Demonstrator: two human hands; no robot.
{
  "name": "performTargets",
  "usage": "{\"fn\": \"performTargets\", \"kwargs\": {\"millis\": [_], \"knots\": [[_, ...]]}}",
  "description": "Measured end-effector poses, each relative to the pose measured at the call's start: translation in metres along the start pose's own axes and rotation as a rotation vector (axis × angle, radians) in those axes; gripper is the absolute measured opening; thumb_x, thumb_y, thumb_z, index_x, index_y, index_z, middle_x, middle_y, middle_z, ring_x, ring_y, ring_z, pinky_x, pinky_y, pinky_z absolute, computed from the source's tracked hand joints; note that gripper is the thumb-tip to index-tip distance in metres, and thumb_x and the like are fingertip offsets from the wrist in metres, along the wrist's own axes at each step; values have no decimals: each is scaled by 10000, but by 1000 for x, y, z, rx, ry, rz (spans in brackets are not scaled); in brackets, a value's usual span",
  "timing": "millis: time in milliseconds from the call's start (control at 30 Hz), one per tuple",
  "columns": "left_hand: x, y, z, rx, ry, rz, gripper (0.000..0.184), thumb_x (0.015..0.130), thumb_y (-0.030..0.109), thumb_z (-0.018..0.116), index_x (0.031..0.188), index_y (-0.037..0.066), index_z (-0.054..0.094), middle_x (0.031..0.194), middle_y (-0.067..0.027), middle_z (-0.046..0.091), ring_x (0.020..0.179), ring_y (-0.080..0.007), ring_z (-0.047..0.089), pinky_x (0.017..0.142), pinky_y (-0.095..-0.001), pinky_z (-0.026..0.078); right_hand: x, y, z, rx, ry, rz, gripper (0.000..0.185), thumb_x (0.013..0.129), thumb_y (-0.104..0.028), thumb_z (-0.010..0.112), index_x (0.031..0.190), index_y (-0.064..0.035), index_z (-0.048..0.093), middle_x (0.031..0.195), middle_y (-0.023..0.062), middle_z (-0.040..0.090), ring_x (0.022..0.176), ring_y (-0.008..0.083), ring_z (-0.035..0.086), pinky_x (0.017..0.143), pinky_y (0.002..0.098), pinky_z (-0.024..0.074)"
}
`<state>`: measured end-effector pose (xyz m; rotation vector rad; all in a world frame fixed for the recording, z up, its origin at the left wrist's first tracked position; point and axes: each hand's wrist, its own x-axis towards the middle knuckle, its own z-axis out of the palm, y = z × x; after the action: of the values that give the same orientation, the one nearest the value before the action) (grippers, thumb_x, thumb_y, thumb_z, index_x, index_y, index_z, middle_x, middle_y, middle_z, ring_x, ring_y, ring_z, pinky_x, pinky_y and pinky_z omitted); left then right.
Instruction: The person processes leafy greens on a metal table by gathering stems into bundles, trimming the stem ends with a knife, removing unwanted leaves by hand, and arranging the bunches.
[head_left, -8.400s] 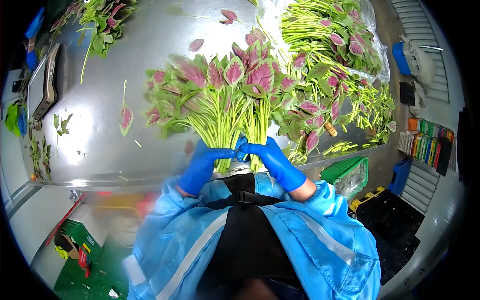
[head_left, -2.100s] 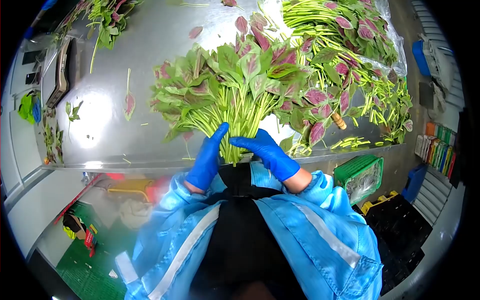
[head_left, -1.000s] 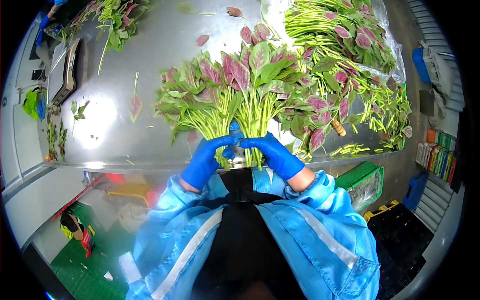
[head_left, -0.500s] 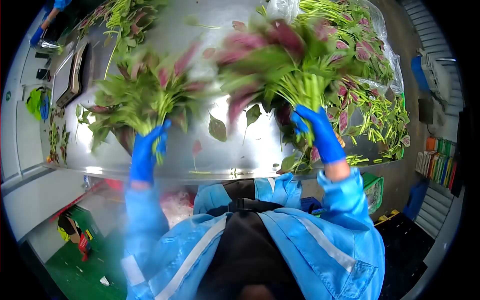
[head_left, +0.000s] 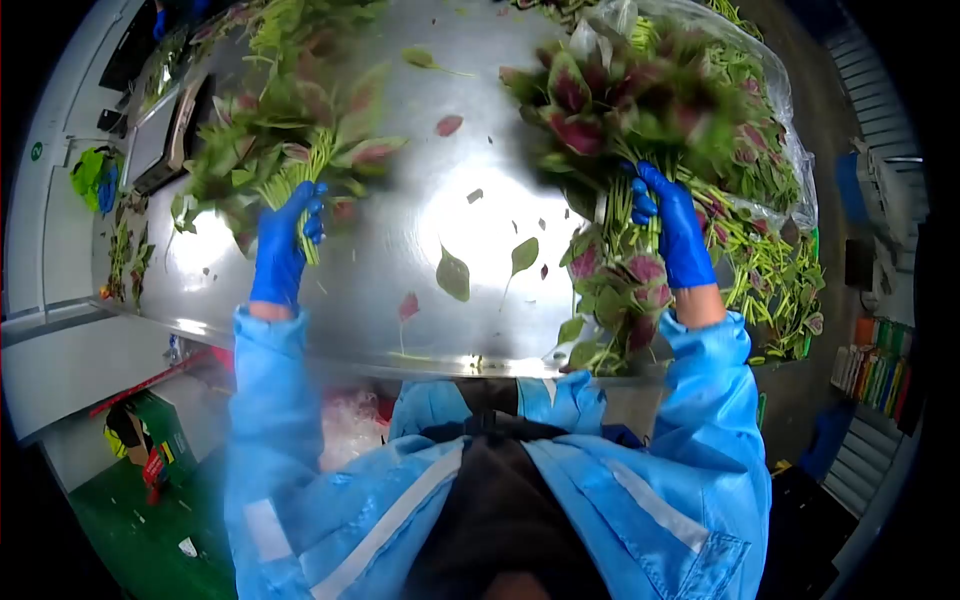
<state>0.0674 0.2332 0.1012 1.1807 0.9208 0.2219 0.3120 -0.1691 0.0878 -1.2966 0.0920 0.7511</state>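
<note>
My left hand (head_left: 287,240), in a blue glove, is closed round the stems of a bunch of red-and-green amaranth leaves (head_left: 270,150). Its leafy top points away from me and is partly blurred. In my right hand (head_left: 672,225), also gloved in blue, the stems of a second amaranth bunch (head_left: 590,110) are gripped, with the leaves fanned out above the fist. Both bunches are held over the steel table (head_left: 390,290). Beneath and in front of the right wrist lie more leafy amaranth stems (head_left: 625,300) at the table's near edge.
A pile of amaranth (head_left: 770,170) lies on clear plastic at the right, with cut stems (head_left: 770,280) beside it. Loose leaves (head_left: 453,275) are scattered mid-table. A flat scale-like device (head_left: 160,145) stands at the left. More greens (head_left: 310,25) lie at the far left.
Both hands have moved apart and slightly farther from me, each still holding its bunch. The right bunch has shifted right, toward the pile, and the wide gap between the bunches shows more table.
</note>
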Motion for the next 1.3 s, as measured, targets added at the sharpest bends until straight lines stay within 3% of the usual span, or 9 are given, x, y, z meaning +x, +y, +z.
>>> {"fn": "performTargets", "kwargs": {"millis": [133, 233, 433, 533, 700, 933, 1167, 1233, 1300], "knots": [[-14, 16, 26, -451, -198, 151, 310, 915, 247, 554, 1097, -4, 566, 719, 1, 533, 493, -73, 413, 458, -234, 346, -4, -23, 33, 531, -347, -129, 396, 928, -220, 524, 1234, 27, 479, 743, -34, 503, 490, 40, 359, 470, 214, 311], [-19, -16, 66, -452, -179, 183, 352, 912, 228, 554, 1177, -1, 519, 733, -6, 526, 560, -90, 486, 478, -234, 402, -24, -1, 84, 539, -212, -155, 444, 914, -263, 553, 1247, 20, 477, 759, -22, 531, 523, 56, 427, 508, 208, 375], [-89, -127, 135, -489, -364, -376, 237, 892, 191, 558, 1074, 39, 561, 747, -56, 584, 605, -141, 553, 515, -253, 436, -64, 138, 111, 248, -97, 342, 245, 875, -233, 614, 1002, -25, 587, 795, 53, 606, 649, 130, 589, 541, 262, 484], [-93, -168, 126, -446, -419, -604, 186, 866, 218, 579, 953, 54, 579, 718, -68, 580, 615, -155, 568, 530, -268, 441, -79, 159, 94, 302, -144, 595, 302, 865, -254, 626, 1039, -7, 603, 910, 80, 644, 775, 140, 621, 674, 280, 500], [-106, -147, 139, -207, -322, -291, 255, 863, 190, 578, 1067, 36, 583, 903, -61, 619, 804, -170, 613, 704, -287, 500, -75, 166, 81, -106, -171, 292, 403, 856, -273, 633, 1119, 28, 572, 1035, 87, 635, 968, 145, 587, 823, 295, 461], [-88, -190, 134, -724, -415, -621, 311, 901, 168, 514, 1182, 37, 526, 1068, -106, 608, 1003, -215, 588, 891, -351, 467, -76, 159, 74, -1136, -35, -294, 753, 703, -613, 667, 1022, 46, 491, 925, 219, 512, 851, 360, 533, 735, 432, 446], [-78, -223, 123, -511, -414, -562, 333, 815, 54, 580, 1141, -6, 552, 1055, -122, 620, 951, -206, 615, 852, -345, 500, -72, 139, 71, -1300, -187, -630, 726, 652, -619, 690, 1051, -22, 584, 923, 170, 557, 819, 323, 532, 685, 423, 439], [-82, -190, 135, -641, -509, -665, 326, 778, 20, 600, 1101, -22, 577, 1027, -119, 633, 915, -202, 629, 820, -329, 515, -73, 125, 76, -1396, -270, -456, 708, 674, -621, 659, 1136, -90, 582, 1021, 161, 549, 919, 332, 513, 782, 420, 422], [-96, -169, 144, -382, -531, -378, 312, 748, 0, 604, 1058, -32, 596, 985, -116, 645, 867, -198, 641, 780, -308, 528, -69, 115, 75, -1441, -443, -194, 767, 721, -640, 603, 1239, -82, 511, 1217, 199, 491, 1075, 383, 462, 921, 442, 379]]}}
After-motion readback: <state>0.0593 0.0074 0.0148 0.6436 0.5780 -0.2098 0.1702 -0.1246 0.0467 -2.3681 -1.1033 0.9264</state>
